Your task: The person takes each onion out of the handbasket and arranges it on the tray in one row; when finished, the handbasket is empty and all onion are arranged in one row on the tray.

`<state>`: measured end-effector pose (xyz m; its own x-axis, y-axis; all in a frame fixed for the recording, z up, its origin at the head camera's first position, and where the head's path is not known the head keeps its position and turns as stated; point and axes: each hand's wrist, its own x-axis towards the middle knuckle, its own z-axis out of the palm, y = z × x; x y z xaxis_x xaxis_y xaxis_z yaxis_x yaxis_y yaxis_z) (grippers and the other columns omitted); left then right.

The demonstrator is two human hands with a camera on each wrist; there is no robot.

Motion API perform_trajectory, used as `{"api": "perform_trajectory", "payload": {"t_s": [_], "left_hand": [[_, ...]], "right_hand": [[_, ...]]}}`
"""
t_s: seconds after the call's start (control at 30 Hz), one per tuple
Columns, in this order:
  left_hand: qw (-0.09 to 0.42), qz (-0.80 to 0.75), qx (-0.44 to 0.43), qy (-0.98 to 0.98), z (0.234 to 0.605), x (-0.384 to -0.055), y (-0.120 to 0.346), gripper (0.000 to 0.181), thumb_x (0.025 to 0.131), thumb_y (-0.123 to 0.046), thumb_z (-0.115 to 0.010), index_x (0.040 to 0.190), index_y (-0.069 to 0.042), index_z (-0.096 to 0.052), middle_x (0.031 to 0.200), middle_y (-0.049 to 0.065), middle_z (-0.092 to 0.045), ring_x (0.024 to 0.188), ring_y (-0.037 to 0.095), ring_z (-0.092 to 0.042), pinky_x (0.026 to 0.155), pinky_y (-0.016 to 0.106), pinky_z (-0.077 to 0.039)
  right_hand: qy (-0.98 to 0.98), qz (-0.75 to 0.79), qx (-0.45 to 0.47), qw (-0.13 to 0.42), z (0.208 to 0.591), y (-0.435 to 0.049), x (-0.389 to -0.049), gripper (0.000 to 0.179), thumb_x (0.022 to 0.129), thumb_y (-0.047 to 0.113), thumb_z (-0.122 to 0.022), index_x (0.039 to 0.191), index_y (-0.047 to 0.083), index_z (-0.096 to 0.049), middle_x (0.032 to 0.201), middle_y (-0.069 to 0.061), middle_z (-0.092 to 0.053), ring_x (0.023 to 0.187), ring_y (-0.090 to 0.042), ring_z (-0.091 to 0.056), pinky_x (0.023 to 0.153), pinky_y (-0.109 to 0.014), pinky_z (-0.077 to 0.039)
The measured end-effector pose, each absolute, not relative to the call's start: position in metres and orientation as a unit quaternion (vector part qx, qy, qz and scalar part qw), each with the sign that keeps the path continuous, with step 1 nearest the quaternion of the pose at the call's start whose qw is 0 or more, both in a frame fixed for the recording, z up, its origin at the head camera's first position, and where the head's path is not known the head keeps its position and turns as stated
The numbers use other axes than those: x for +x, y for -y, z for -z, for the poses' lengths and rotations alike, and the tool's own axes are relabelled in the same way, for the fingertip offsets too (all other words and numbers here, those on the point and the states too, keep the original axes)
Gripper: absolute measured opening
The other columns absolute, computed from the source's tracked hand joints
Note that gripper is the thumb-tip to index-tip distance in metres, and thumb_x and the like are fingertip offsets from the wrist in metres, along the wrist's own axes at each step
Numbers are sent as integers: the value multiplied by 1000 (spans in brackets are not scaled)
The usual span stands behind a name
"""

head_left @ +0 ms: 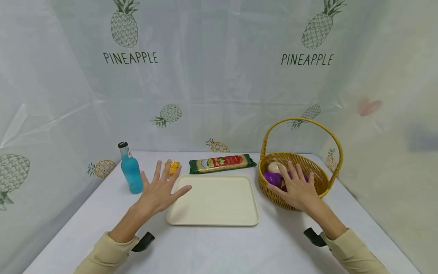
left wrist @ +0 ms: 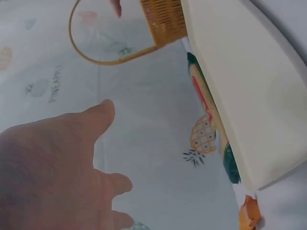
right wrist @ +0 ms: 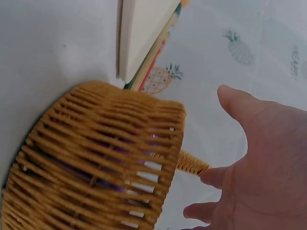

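Observation:
My left hand (head_left: 158, 195) is raised with fingers spread, holding nothing, near the left edge of a cream tray (head_left: 213, 201). Beyond its fingertips lies a small orange packet (head_left: 173, 168), partly covered by the fingers in the head view. My right hand (head_left: 298, 189), also spread and holding nothing, overlaps the front of a wicker basket (head_left: 284, 203) in the head view. Inside the basket are a purple round item (head_left: 272, 179) and a pale round one (head_left: 275, 167), with more purple partly hidden behind the fingers. In the right wrist view the fingers stand beside the basket (right wrist: 96, 153).
A blue bottle with a dark cap (head_left: 132, 173) stands at the left. Behind the tray lies a long green and gold packet with a red label (head_left: 222, 163). The basket's tall handle (head_left: 301, 119) arches up. A pineapple-print sheet (head_left: 219, 83) hangs behind the white table (head_left: 219, 251).

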<state>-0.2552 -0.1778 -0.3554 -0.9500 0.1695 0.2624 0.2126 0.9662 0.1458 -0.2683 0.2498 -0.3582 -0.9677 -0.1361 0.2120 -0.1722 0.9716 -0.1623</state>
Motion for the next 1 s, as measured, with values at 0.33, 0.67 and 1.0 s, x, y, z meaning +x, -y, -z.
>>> {"api": "perform_trajectory", "payload": {"t_s": [0.33, 0.67, 1.0], "left_hand": [[120, 103, -97, 983, 368, -273, 192, 83, 90, -63, -53, 155, -19, -28, 163, 20, -12, 148, 50, -9, 108, 80, -13], [93, 151, -97, 979, 380, -290, 206, 84, 90, -58, -58, 155, -13, -28, 156, 29, -24, 137, 56, -31, 101, 77, -34], [-29, 296, -117, 948, 386, -299, 210, 62, 92, -26, -67, 146, -5, -43, 133, 29, -53, 93, 27, -67, 73, 39, -62]], "right_hand": [[987, -107, 72, 94, 350, -275, -269, 91, 92, 68, -46, 156, 10, -18, 157, -32, -17, 139, -60, -20, 103, -81, -22], [980, -159, 103, 65, 349, -301, -277, 83, 90, 56, -59, 146, -1, -36, 136, -38, -42, 116, -56, -50, 87, -66, -50], [967, -186, 174, 14, 350, -317, -289, 68, 86, 45, -71, 132, -3, -54, 115, -24, -66, 102, -38, -63, 81, -50, -56]]}}
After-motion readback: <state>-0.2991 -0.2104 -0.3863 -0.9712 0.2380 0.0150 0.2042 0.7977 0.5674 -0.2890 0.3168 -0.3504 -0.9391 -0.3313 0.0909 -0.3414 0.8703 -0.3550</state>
